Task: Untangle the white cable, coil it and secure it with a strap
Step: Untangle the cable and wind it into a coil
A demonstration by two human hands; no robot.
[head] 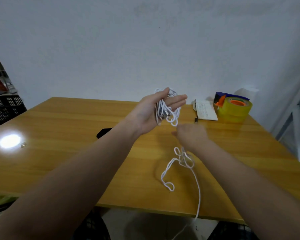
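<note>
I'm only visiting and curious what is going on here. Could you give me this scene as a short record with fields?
Table: yellow wood.
Left hand: raised, palm up, fingers straight, loops of white cable lying across it.
Right hand: lower, blurred, back to camera; grip hidden.
Cable state: knotted below the right hand, trailing off the table's front edge.
Other things: tape dispenser, notebook, pen, black item behind the left forearm, possibly the strap.

Plain grey wall [145, 40], glossy yellow wooden table [59, 161] (bright glare at left), black crate [5, 108] beyond
</note>
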